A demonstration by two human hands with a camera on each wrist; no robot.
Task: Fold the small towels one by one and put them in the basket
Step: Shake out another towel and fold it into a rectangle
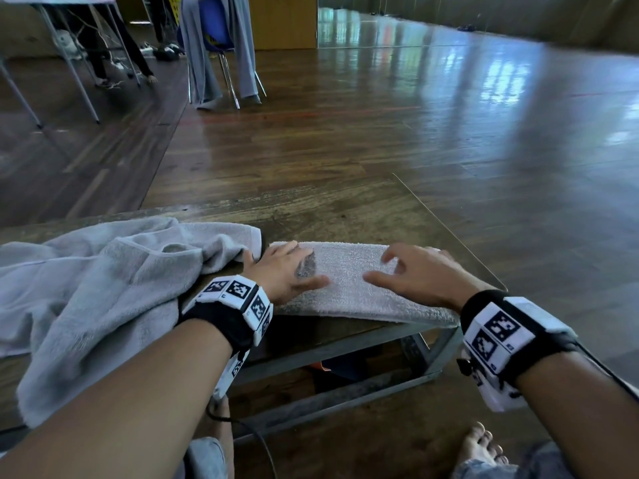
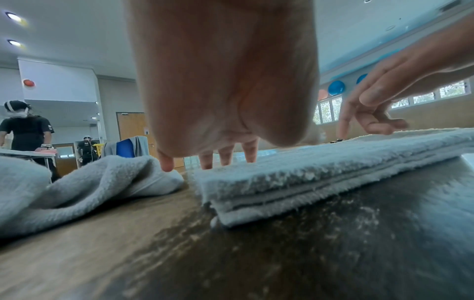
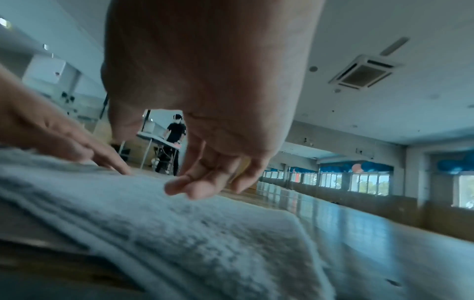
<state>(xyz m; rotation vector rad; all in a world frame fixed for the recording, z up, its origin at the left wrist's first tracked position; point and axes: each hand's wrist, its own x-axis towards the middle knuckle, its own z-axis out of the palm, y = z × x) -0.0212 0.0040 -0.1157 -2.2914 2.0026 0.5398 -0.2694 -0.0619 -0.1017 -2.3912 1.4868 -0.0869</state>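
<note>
A grey towel (image 1: 349, 285), folded into a long layered strip, lies on the low wooden table (image 1: 345, 216) near its front right corner. My left hand (image 1: 281, 269) rests on the strip's left end, fingers straight and spread; the left wrist view shows its fingertips (image 2: 225, 160) pressing down at the towel (image 2: 307, 172). My right hand (image 1: 415, 273) hovers over the right half with loosely curled fingers (image 3: 202, 182) holding nothing; one fingertip of that hand (image 2: 369, 113) touches the towel (image 3: 179, 233). No basket is in view.
A heap of unfolded grey towels (image 1: 103, 281) covers the table's left side, right beside my left hand. The table's right edge (image 1: 449, 229) is close to the strip's end. A chair draped with grey cloth (image 1: 218, 46) stands far back. Another person (image 2: 25, 125) works at a distant table.
</note>
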